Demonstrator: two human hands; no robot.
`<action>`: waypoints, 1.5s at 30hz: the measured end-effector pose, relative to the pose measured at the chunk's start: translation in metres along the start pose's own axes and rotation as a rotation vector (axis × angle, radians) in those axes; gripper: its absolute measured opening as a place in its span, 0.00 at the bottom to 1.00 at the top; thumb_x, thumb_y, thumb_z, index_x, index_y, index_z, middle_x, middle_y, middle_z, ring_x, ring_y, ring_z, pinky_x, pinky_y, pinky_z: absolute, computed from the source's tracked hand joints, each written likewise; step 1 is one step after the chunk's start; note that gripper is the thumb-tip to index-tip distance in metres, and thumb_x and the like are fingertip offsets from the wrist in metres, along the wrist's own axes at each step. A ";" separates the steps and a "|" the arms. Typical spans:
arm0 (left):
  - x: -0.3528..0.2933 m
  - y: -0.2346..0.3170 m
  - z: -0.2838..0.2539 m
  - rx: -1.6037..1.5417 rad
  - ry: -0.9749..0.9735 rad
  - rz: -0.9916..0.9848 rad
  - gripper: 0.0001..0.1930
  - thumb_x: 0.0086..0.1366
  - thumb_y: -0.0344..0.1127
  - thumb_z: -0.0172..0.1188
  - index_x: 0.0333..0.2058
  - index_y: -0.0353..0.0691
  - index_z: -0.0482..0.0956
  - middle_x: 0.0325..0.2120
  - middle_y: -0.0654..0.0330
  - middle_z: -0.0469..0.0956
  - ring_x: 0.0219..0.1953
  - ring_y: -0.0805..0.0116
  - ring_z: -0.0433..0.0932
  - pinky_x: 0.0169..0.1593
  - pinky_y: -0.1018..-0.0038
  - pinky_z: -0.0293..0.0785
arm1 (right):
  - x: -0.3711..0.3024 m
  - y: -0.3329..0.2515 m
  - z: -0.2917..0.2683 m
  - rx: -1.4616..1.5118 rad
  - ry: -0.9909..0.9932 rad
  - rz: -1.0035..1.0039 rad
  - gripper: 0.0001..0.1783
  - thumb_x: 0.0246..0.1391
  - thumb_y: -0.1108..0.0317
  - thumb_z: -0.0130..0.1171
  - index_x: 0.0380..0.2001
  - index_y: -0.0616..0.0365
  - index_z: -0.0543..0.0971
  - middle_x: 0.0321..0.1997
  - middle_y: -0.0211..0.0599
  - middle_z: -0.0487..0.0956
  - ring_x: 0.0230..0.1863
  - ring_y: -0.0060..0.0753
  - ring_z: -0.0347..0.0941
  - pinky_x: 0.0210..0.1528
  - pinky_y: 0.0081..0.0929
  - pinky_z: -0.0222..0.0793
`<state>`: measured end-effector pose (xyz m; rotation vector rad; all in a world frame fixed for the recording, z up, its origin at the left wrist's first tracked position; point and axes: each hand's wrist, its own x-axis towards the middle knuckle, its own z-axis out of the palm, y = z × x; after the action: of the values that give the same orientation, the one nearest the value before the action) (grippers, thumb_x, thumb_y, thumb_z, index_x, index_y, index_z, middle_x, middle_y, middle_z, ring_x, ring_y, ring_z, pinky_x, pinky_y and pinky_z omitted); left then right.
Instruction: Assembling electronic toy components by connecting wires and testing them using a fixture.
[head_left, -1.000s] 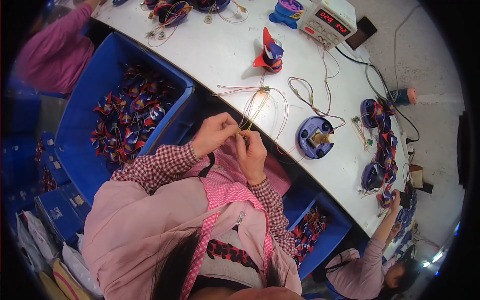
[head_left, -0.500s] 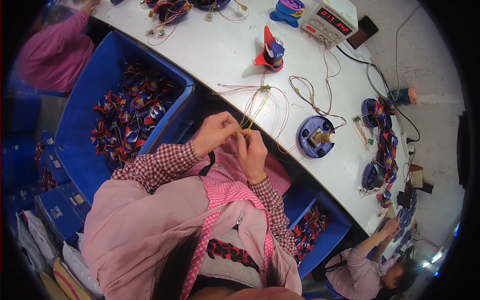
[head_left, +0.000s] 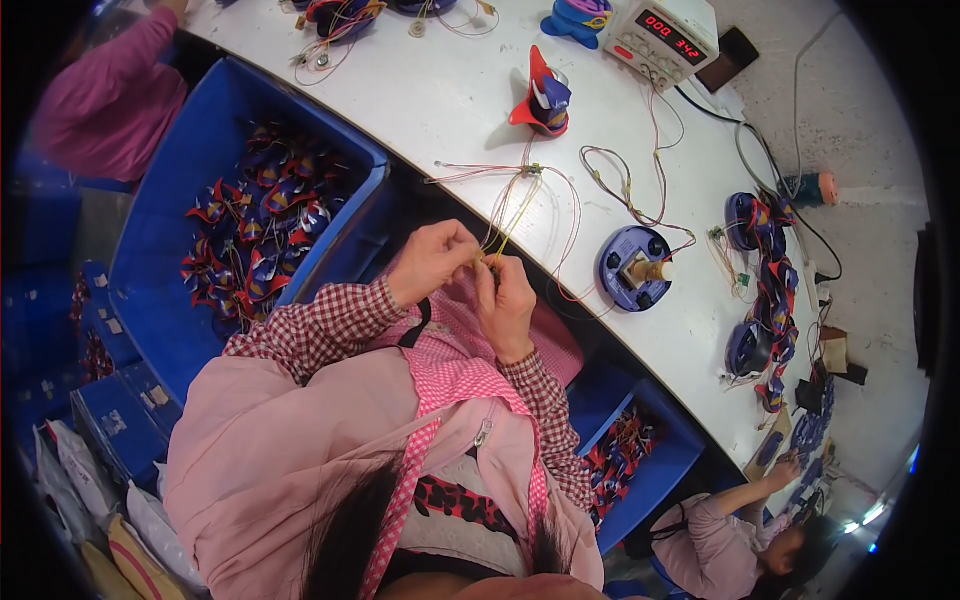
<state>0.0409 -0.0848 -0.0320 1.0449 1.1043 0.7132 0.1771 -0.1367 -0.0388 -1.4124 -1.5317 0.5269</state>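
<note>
Just off the table's front edge, my left hand [head_left: 432, 264] and my right hand [head_left: 507, 308] meet fingertip to fingertip. Both are closed in a pinch on the ends of thin wires [head_left: 504, 240], some of them yellow. What joins there between the fingertips is too small to make out. These wires run up to a small circuit board [head_left: 532, 171] on the table, with red and white leads spreading from it. Behind the board stands a red and blue pointed toy part [head_left: 545, 98], wired to it. Right of my hands lies a round purple base [head_left: 634, 268] with a light-coloured piece on top.
A power supply [head_left: 660, 40] with a red display stands at the back of the white table [head_left: 440, 110]. Blue bins [head_left: 150, 250] [head_left: 655, 490] hold many red and blue parts. More assemblies [head_left: 772, 290] line the right side. Other people [head_left: 110, 95] [head_left: 715, 550] work nearby.
My hands keep nearly the same pinch and place. The red digits on the power supply's display have changed. At lower right, the other person's arm has shifted slightly.
</note>
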 end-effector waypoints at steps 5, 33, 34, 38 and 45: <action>-0.002 -0.003 0.001 0.000 -0.006 -0.008 0.05 0.60 0.30 0.54 0.30 0.35 0.74 0.20 0.67 0.73 0.18 0.85 0.68 0.21 0.88 0.63 | -0.004 0.001 0.001 0.011 -0.014 0.019 0.05 0.50 0.76 0.57 0.31 0.64 0.73 0.27 0.44 0.73 0.24 0.41 0.72 0.26 0.28 0.67; 0.082 0.023 0.163 0.877 -0.221 0.969 0.55 0.33 0.52 0.73 0.56 0.28 0.55 0.55 0.39 0.56 0.58 0.43 0.57 0.58 0.53 0.55 | 0.045 0.024 -0.155 -0.458 0.197 -0.074 0.13 0.49 0.68 0.62 0.36 0.63 0.74 0.32 0.42 0.74 0.31 0.39 0.73 0.31 0.30 0.69; 0.083 0.023 0.162 0.857 -0.226 0.974 0.55 0.33 0.52 0.73 0.56 0.28 0.56 0.55 0.39 0.56 0.57 0.43 0.58 0.58 0.53 0.55 | 0.044 0.023 -0.154 -0.452 0.191 -0.079 0.13 0.49 0.68 0.62 0.36 0.63 0.74 0.32 0.42 0.74 0.31 0.39 0.73 0.31 0.30 0.69; 0.079 0.030 0.161 0.912 -0.196 0.935 0.55 0.32 0.57 0.72 0.54 0.26 0.57 0.53 0.40 0.59 0.57 0.45 0.58 0.59 0.59 0.54 | 0.038 0.025 -0.170 -0.439 0.316 -0.125 0.09 0.50 0.69 0.61 0.32 0.62 0.75 0.30 0.38 0.75 0.27 0.33 0.72 0.28 0.27 0.68; 0.053 0.059 0.121 0.815 -0.168 1.156 0.38 0.40 0.52 0.70 0.44 0.32 0.68 0.48 0.47 0.64 0.53 0.48 0.61 0.56 0.59 0.56 | 0.053 0.093 -0.241 -0.410 0.382 0.121 0.12 0.56 0.64 0.57 0.34 0.64 0.76 0.28 0.28 0.77 0.22 0.13 0.65 0.20 0.16 0.61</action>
<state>0.1745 -0.0545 0.0147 2.4692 0.5345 1.0461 0.4359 -0.1325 0.0133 -1.8058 -1.2897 -0.0010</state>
